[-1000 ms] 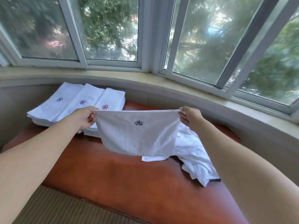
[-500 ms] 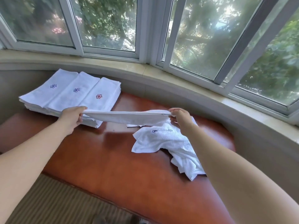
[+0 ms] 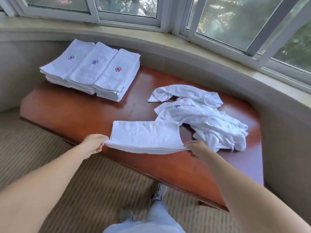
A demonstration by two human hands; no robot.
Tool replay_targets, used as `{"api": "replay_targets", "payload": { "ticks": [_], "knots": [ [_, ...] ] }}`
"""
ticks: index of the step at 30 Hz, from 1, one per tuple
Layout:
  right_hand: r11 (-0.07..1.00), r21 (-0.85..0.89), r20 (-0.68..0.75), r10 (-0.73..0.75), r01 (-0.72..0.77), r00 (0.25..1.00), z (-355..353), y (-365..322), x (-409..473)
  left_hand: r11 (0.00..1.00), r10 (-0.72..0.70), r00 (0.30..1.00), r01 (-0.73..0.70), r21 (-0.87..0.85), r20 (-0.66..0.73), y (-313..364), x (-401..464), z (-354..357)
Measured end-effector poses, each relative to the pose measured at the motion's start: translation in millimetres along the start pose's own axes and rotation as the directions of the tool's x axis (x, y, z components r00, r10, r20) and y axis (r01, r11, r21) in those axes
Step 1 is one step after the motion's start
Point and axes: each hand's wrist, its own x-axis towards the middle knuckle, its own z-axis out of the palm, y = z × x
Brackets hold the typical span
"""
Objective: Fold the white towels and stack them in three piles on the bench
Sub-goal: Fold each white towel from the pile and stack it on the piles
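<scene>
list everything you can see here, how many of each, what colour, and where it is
Folded towel piles: three, white with blue, blue and red emblems, side by side at the bench's far left.
Unfolded towels: a heap, count unclear, white, crumpled on the bench's right.
Held towel: one, white, far part lying on the bench's near edge.
Bench: one, reddish-brown, under the windows.
Windows: several panes, white frames, behind the bench.
Floor: beige, striped, in front.
Left hand: fingers pinch the towel's left near corner.
Right hand: fingers pinch its right near corner.
</scene>
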Motion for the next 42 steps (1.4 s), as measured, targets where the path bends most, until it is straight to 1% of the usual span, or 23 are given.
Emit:
{"api": "replay_targets", "payload": {
  "ticks": [6, 10, 12, 15, 17, 19, 22, 25, 28, 33, 36, 39, 42],
  "knots": [
    [0.999, -0.033, 0.002, 0.035, -0.035, 0.999, 12, 33, -29, 0.998, -0.043, 0.993, 0.038, 0.049, 0.111, -34, -20, -18],
    [0.994, -0.042, 0.000, 0.098, -0.098, 0.995, 17, 44, -37, 0.993, -0.081, 0.984, 0.065, 0.098, 0.161, -51, -20, -29],
    [0.992, -0.021, 0.026, 0.127, -0.126, 0.992, 18, 48, -40, 0.990, -0.114, 0.975, 0.094, 0.107, 0.192, -58, -19, -35],
    [0.995, -0.021, 0.111, 0.103, -0.101, 0.988, 16, 52, -44, 0.985, -0.153, 0.930, 0.116, 0.130, 0.334, -61, -16, -44],
    [0.997, -0.025, 0.150, 0.078, -0.075, 0.986, 16, 51, -43, 0.981, -0.151, 0.903, 0.085, 0.176, 0.402, -60, -12, -48],
    [0.999, -0.033, 0.082, 0.029, -0.027, 0.996, 18, 48, -36, 0.982, -0.108, 0.920, 0.039, 0.185, 0.378, -57, -7, -47],
    [0.998, -0.025, -0.058, -0.060, 0.059, 0.997, 25, 43, -19, 0.994, -0.010, 0.960, -0.021, 0.108, 0.279, -50, 8, -39],
    [0.995, -0.017, -0.123, -0.097, 0.096, 0.988, 30, 35, 7, 0.989, 0.056, 0.968, -0.087, 0.118, 0.243, -37, 27, -30],
    [0.995, -0.020, -0.148, -0.105, 0.103, 0.983, 34, 25, 38, 0.981, 0.104, 0.976, -0.133, 0.142, 0.192, -21, 45, -20],
    [0.992, -0.084, -0.165, -0.104, 0.091, 0.981, 36, 12, 88, 0.964, 0.147, 0.983, -0.168, 0.208, 0.114, 2, 83, 0],
    [0.986, -0.142, -0.147, -0.103, 0.082, 0.984, 37, 2, 114, 0.963, 0.148, 0.986, -0.162, 0.218, 0.080, 10, 108, 10],
    [0.980, -0.189, -0.130, -0.095, 0.069, 0.987, 38, -4, 138, 0.964, 0.120, 0.991, -0.129, 0.231, 0.053, 17, 132, 20],
    [0.973, -0.227, -0.116, -0.072, 0.044, 0.991, 42, -6, 160, 0.959, 0.107, 0.993, -0.115, 0.260, 0.047, 19, 154, 29]
  ]
}}
